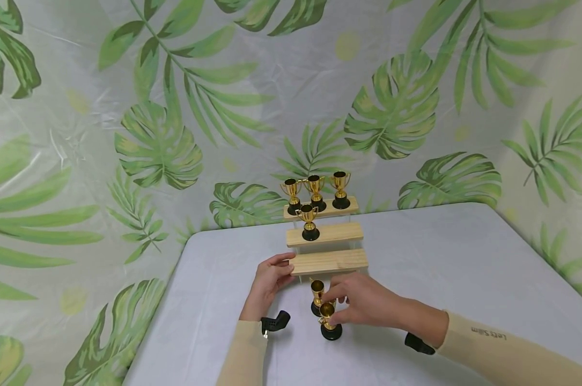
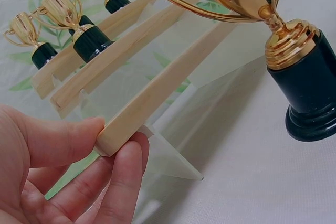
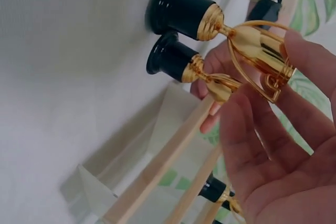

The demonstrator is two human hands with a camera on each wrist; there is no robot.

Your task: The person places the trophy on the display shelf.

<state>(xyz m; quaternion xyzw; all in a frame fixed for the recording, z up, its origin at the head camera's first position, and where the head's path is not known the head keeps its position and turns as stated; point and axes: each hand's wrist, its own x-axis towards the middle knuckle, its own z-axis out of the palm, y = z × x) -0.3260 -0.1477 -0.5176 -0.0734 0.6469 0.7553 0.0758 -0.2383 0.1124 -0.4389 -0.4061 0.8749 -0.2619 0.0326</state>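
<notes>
My left hand (image 1: 270, 281) pinches the left end of the lowest wooden shelf board (image 1: 329, 262), thumb on top and fingers beneath in the left wrist view. My right hand (image 1: 368, 301) holds a small gold trophy cup with a black base (image 1: 331, 332) by its upper part, thumb and fingers on either side of the cup and handles (image 3: 257, 48). Whether that base touches the table is hard to tell. Just behind it stands a second gold trophy (image 1: 317, 289), between the held one and the stand. The lowest board carries no trophy.
Above the lowest board, the middle board (image 1: 341, 232) bears one trophy (image 1: 310, 217) toward its left. Three trophies stand on the top board (image 1: 329, 209), among them a right one (image 1: 340, 190). Clear supports hold the boards. A white cloth (image 1: 440, 268) covers the table; a leaf-patterned curtain (image 1: 291, 91) hangs behind.
</notes>
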